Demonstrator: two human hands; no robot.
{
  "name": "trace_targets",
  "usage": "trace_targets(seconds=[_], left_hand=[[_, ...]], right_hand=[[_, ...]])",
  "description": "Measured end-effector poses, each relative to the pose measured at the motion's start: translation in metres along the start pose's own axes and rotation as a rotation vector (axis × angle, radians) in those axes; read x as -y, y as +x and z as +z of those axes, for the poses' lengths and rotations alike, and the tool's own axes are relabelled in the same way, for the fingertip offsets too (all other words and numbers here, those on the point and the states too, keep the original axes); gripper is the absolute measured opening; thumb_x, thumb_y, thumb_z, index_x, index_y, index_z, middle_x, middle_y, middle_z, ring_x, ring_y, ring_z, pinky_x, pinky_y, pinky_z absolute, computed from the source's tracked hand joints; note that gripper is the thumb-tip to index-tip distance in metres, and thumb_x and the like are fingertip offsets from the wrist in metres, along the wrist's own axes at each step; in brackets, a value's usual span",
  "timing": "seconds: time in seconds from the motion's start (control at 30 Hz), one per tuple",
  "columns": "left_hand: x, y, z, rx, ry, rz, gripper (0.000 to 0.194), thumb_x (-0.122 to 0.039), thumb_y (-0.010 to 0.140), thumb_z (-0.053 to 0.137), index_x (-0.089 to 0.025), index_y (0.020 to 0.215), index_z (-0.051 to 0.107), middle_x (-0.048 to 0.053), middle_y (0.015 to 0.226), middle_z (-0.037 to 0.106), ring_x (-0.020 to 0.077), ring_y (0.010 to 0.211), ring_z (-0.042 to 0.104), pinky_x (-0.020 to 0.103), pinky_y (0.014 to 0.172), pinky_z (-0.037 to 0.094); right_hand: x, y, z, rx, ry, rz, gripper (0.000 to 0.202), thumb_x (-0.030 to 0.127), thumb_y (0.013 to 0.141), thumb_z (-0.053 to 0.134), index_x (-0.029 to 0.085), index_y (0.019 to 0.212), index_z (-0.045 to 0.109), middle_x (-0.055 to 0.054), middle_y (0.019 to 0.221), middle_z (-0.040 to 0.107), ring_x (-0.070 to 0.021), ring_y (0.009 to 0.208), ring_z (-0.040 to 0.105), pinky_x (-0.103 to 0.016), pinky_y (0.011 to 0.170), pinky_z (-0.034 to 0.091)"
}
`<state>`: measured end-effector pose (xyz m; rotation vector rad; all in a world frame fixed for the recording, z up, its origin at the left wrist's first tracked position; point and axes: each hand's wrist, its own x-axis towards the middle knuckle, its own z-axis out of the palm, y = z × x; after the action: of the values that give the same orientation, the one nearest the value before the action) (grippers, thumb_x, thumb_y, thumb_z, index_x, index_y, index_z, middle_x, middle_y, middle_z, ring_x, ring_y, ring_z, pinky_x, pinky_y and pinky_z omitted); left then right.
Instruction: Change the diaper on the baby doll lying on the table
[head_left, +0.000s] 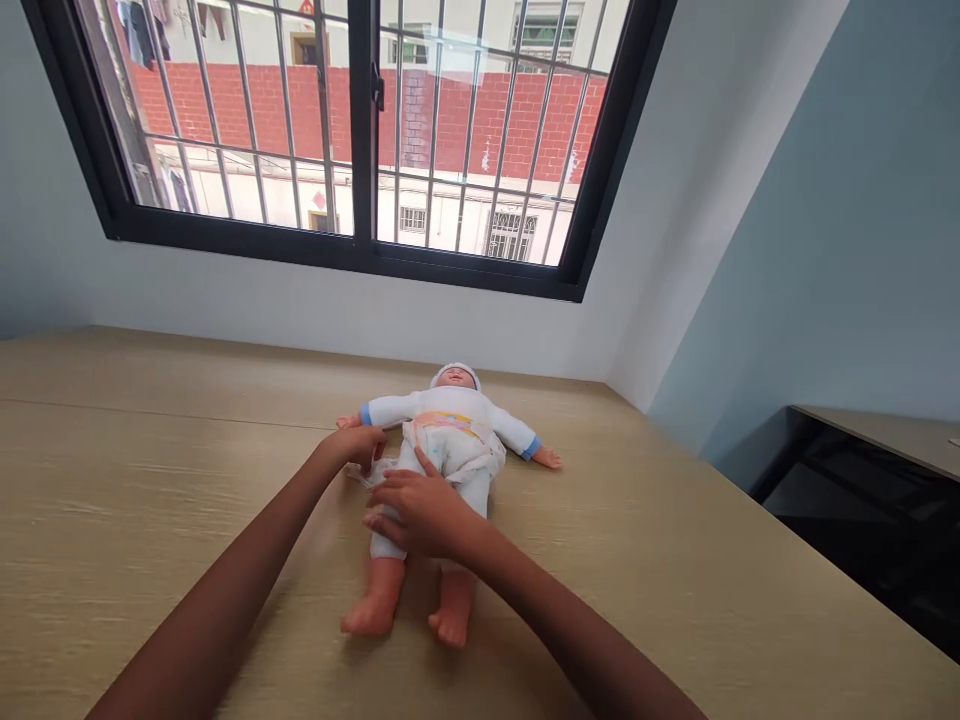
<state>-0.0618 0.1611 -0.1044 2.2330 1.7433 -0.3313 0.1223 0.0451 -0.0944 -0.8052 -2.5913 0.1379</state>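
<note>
A baby doll in a white outfit with blue cuffs lies on its back, head toward the window and bare feet toward me. Around its hips is a white diaper, with a loose side flap spread out at the left. My left hand is closed at that flap, fingers bent down onto its edge; the fingertips are partly hidden. My right hand rests across the doll's leg on the left, fingers apart, thumb toward the diaper's front. Part of the doll's thighs is covered by this hand.
The doll lies on a broad wooden surface that reaches the wall below a dark-framed, barred window. A black piece of furniture stands beyond the surface's right edge. A pale blue wall rises at the right.
</note>
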Motion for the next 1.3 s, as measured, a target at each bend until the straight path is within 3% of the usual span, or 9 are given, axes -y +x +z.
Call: trace_targets(seconds=[0.1,0.27,0.37,0.47,0.63,0.83,1.13,1.2,1.3], left_hand=[[0.004,0.001,0.000,-0.001,-0.019,-0.016,0.030,-0.035,0.094,0.063,-0.014,0.116,0.062,0.009,0.118,0.064,0.0231,0.105,0.063,0.044,0.091,0.055],[0.007,-0.002,-0.002,0.084,-0.087,-0.002,0.030,-0.035,0.094,0.062,-0.014,0.115,0.063,0.008,0.117,0.065,0.0226,0.101,0.065,0.041,0.087,0.057],[0.004,-0.001,0.000,0.152,-0.117,0.004,0.029,-0.034,0.095,0.062,-0.014,0.115,0.063,0.007,0.114,0.065,0.0213,0.098,0.066,0.039,0.083,0.058],[-0.001,0.002,0.001,0.188,-0.135,-0.004,0.029,-0.034,0.095,0.062,-0.014,0.116,0.062,0.007,0.111,0.065,0.0193,0.093,0.066,0.037,0.080,0.059],[-0.003,0.002,0.001,0.245,-0.115,-0.027,0.028,-0.033,0.095,0.062,-0.014,0.115,0.062,0.007,0.110,0.066,0.0185,0.092,0.066,0.036,0.078,0.059],[-0.005,-0.001,-0.001,0.306,-0.089,-0.040,0.027,-0.032,0.095,0.062,-0.014,0.115,0.062,0.007,0.111,0.066,0.0186,0.093,0.066,0.037,0.079,0.059],[0.001,-0.015,-0.019,0.311,-0.132,-0.015,0.031,-0.032,0.095,0.062,-0.015,0.121,0.060,0.009,0.117,0.064,0.0205,0.098,0.066,0.040,0.084,0.058],[0.005,-0.018,-0.025,0.297,-0.144,-0.002,0.030,-0.032,0.095,0.062,-0.014,0.120,0.060,0.009,0.116,0.064,0.0204,0.098,0.066,0.040,0.084,0.058],[0.009,-0.023,-0.031,0.272,-0.158,0.019,0.029,-0.033,0.095,0.062,-0.014,0.118,0.061,0.008,0.114,0.065,0.0198,0.096,0.066,0.039,0.082,0.058]], right_hand=[[0.001,0.000,0.013,0.048,-0.144,-0.027,0.030,0.033,0.098,0.052,0.027,0.082,0.077,-0.003,0.086,0.078,-0.0214,0.102,0.071,-0.039,0.120,0.029],[-0.009,-0.001,0.013,0.040,-0.266,0.081,0.036,0.034,0.098,0.048,0.023,0.083,0.079,-0.007,0.072,0.076,-0.0241,0.082,0.072,-0.043,0.117,0.034],[-0.013,-0.002,0.016,0.044,-0.325,0.082,0.024,0.032,0.091,0.060,0.021,0.081,0.079,-0.012,0.094,0.076,-0.0295,0.103,0.068,-0.051,0.118,0.033],[-0.016,-0.003,0.021,0.043,-0.346,0.072,0.014,0.026,0.085,0.066,0.023,0.080,0.080,-0.014,0.117,0.072,-0.0334,0.128,0.055,-0.055,0.122,0.025],[-0.016,-0.002,0.026,0.056,-0.357,0.087,0.021,0.025,0.085,0.064,0.016,0.097,0.078,-0.016,0.099,0.076,-0.0317,0.123,0.058,-0.050,0.123,0.026],[-0.021,0.001,0.031,0.005,-0.402,0.154,0.047,0.029,0.092,0.053,-0.003,0.126,0.061,-0.024,0.129,0.064,-0.0348,0.133,0.049,-0.054,0.123,0.023],[-0.020,0.004,0.030,-0.038,-0.411,0.242,0.057,0.032,0.095,0.050,-0.011,0.132,0.052,-0.030,0.136,0.056,-0.0372,0.136,0.045,-0.054,0.123,0.023],[-0.019,0.004,0.027,-0.031,-0.400,0.215,0.051,0.032,0.096,0.050,-0.007,0.127,0.058,-0.029,0.140,0.053,-0.0362,0.138,0.042,-0.056,0.123,0.022],[-0.018,0.003,0.025,0.007,-0.370,0.134,0.032,0.032,0.096,0.051,0.009,0.107,0.071,-0.018,0.145,0.053,-0.0318,0.142,0.039,-0.060,0.123,0.017]])
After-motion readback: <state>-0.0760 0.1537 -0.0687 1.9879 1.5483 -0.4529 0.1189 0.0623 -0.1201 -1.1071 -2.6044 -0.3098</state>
